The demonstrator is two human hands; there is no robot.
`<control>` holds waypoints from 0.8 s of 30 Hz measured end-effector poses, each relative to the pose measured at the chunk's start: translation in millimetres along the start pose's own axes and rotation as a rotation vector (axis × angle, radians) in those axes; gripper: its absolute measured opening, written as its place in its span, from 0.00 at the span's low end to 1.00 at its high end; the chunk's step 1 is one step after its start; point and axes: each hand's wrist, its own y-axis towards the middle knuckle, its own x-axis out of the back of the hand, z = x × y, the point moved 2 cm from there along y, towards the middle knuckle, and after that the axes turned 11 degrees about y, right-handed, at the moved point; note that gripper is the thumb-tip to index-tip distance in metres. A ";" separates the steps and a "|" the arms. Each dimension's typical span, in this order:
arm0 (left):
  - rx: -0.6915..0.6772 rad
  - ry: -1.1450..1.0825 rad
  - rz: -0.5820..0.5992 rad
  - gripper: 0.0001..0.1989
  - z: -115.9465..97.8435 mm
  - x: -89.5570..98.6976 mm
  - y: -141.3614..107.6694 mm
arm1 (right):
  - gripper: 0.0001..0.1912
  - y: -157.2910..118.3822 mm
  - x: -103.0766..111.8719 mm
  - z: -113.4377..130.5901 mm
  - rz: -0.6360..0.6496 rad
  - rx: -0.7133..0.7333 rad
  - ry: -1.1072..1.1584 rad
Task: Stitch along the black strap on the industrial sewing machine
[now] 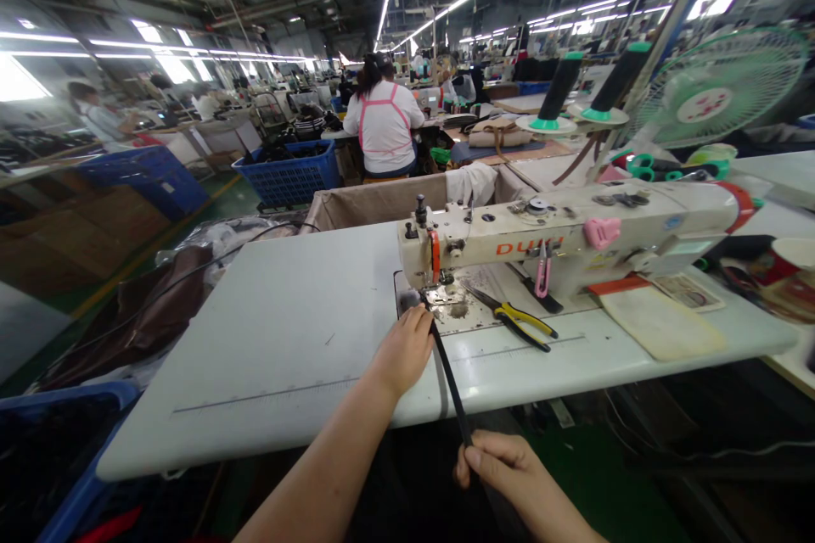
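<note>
A narrow black strap (451,373) runs from the needle area of a white sewing machine (573,229) down over the table's front edge. My left hand (407,344) is closed on its upper end beside the presser foot, with the fingertips partly hidden. Lower down, in front of the table, my right hand (500,462) pinches the strap between thumb and fingers. Yellow-and-black pliers (522,324) lie on the machine bed to the right. Pink-handled thread snips (543,271) hang against the machine body.
A yellowish cloth pad (662,321) lies on the table (273,331) at right. Thread cones (560,93) and a green fan (713,93) stand behind. Blue crates (289,174) are at left. A person in white (385,123) sits ahead, facing away.
</note>
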 end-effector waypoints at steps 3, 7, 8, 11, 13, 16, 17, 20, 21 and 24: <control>0.002 0.012 -0.033 0.17 0.7 -2.1 -2.7 | 0.29 -0.7 0.5 4.9 0.002 0.007 -0.015; -0.020 0.030 -0.049 0.16 1.2 -2.9 -4.9 | 0.25 -1.6 -3.5 14.3 0.003 -0.002 0.066; -0.025 0.030 -0.048 0.16 1.2 -2.5 -5.1 | 0.24 -1.8 -5.0 15.8 -0.007 -0.018 0.106; -0.023 0.023 -0.034 0.15 1.0 -0.6 -5.3 | 0.23 -2.1 -10.6 16.3 -0.001 -0.108 0.278; -0.020 0.016 -0.029 0.15 0.8 0.7 -5.5 | 0.24 -2.0 -13.8 16.3 0.041 -0.142 0.354; -0.039 0.018 -0.044 0.15 0.2 1.9 -6.1 | 0.25 -1.4 -14.0 22.6 0.080 -0.068 0.270; -0.050 0.022 -0.051 0.14 0.1 2.0 -6.3 | 0.24 -1.4 -13.3 26.3 0.083 -0.030 0.216; -0.059 0.036 -0.060 0.14 0.5 1.5 -6.9 | 0.22 -2.9 -11.5 37.0 0.077 0.023 0.119; -0.055 0.038 -0.058 0.14 0.8 1.0 -7.0 | 0.21 -3.9 -11.4 39.4 0.071 0.024 0.116; -0.058 0.041 -0.054 0.13 1.1 -0.8 -7.3 | 0.20 -8.4 -13.4 40.1 0.033 -0.026 0.227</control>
